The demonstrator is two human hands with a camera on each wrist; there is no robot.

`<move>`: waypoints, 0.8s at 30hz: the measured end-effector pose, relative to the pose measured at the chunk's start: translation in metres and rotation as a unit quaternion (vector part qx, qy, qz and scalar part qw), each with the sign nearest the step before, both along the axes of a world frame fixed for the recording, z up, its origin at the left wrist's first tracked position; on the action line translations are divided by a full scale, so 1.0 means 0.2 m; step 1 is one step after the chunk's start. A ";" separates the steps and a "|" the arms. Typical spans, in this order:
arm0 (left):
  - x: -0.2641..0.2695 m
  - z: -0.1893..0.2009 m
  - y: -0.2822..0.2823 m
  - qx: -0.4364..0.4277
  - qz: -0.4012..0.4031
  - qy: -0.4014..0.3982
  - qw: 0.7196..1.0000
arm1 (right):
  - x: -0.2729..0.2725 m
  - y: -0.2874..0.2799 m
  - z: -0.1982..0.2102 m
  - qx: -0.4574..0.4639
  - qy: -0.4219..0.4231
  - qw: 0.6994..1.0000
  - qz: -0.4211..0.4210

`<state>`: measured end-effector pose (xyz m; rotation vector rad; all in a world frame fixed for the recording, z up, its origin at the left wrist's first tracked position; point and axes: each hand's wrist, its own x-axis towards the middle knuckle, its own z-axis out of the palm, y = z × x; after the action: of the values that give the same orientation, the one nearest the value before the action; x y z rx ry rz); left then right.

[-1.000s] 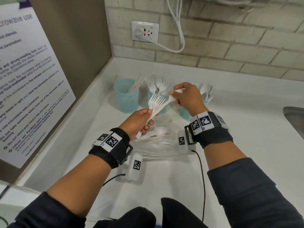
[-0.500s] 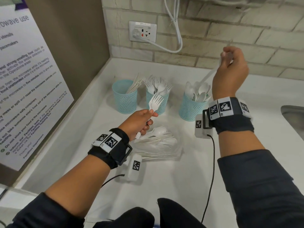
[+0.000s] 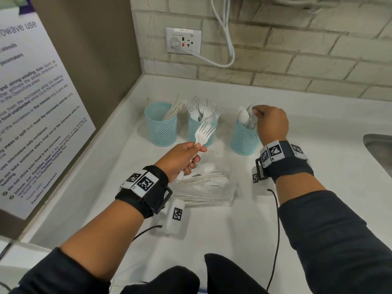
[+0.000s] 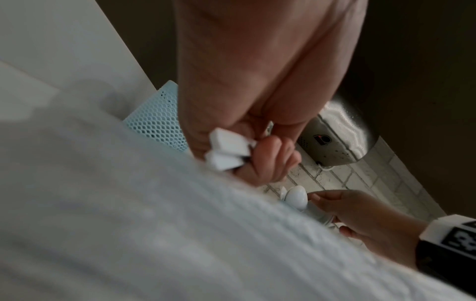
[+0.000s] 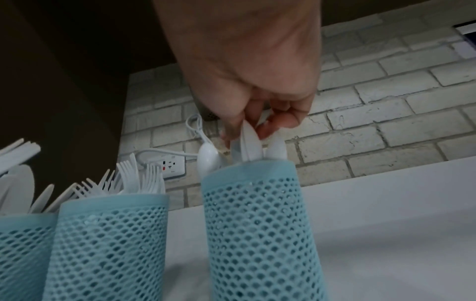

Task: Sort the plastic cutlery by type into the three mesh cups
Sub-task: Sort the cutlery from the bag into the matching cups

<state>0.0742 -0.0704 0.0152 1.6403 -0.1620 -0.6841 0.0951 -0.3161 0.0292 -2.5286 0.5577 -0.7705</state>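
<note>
Right hand [image 3: 270, 122], raised high half a second ago, now sits at the rim of the spoon cup [image 3: 244, 137], fingers pinching a spoon [image 5: 248, 142] standing in it; release pending. Left hand [image 3: 180, 159] grips two forks [image 3: 204, 132] just before the middle cup [image 3: 200, 129], next to go in. Unsorted pile [image 3: 203, 185] remains on the desk [image 3: 318, 145].

Bright and even from above, murky down at the wrists.

From the head view soft overhead light washes the white counter [image 3: 212, 219] nearly shadowless, with faint grey pools beside the mesh cups [image 3: 161, 128]; the brick wall [image 3: 297, 66] bows at the frame's edges. The left wrist view is dim, a pale smear of blurred foreground filling its lower half, dark corners, a glare ring on a metal fitting [image 4: 342, 140]. The right wrist view is darker top left, the nearest mesh soft, the bricks sharper.
</note>
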 end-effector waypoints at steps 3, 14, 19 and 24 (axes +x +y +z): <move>0.00 0.00 0.00 -0.012 -0.008 0.011 1.000 | -0.01 0.00 -0.01 -0.067 0.082 0.994 0.001; 0.00 0.00 -0.03 -0.094 -0.008 0.006 0.996 | -0.03 0.33 0.24 0.109 0.082 0.947 0.290; 0.00 0.01 -0.02 -0.133 -0.004 0.025 0.991 | -0.03 0.42 0.17 0.253 0.203 0.883 0.339; 0.02 0.01 -0.01 -0.115 0.012 0.023 0.993 | 0.02 0.42 0.15 0.308 0.102 0.904 0.279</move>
<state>0.0774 -0.0726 0.0165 1.4031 -0.1812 -0.6591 0.0996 -0.2318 0.0594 -2.0073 0.0851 -0.0836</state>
